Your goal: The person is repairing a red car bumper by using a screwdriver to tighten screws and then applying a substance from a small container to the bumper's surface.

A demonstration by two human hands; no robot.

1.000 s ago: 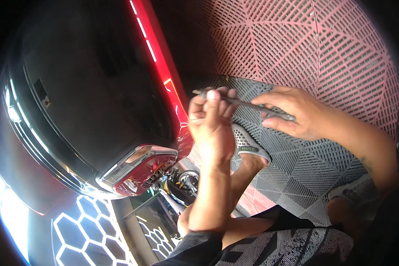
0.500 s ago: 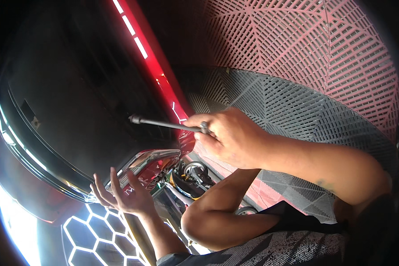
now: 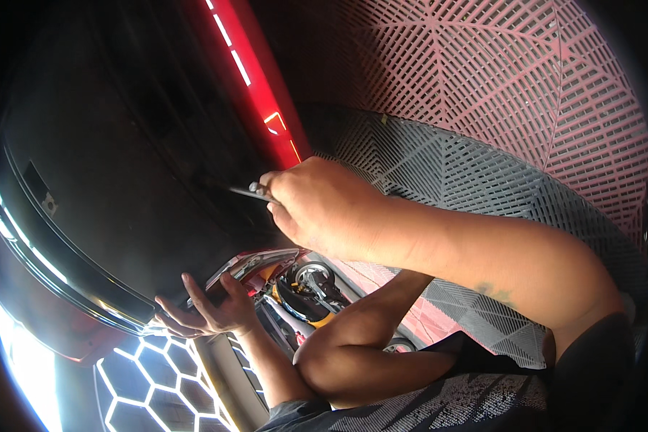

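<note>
My right hand (image 3: 320,205) is closed around the handle end of a slim metal socket wrench (image 3: 241,191). The shaft points left into the shadow before a large black panel (image 3: 115,216), and its far tip is lost in the dark. Whether that tip touches the panel I cannot tell. Beside my fist runs the glossy red bodywork (image 3: 255,93) of a vehicle. Lower left, my left hand (image 3: 227,309) is open with spread fingers, holding nothing, close to the panel's lower edge.
Red floor grating (image 3: 475,65) and grey floor grating (image 3: 482,169) cover the floor on the right. A motorcycle (image 3: 306,295) stands beyond my bent knee (image 3: 345,353). Hexagonal lights (image 3: 147,381) glow at the lower left.
My right hand has moved left and slightly up with the socket wrench, whose shaft now disappears into shadow. My left hand has shifted slightly right, still open.
</note>
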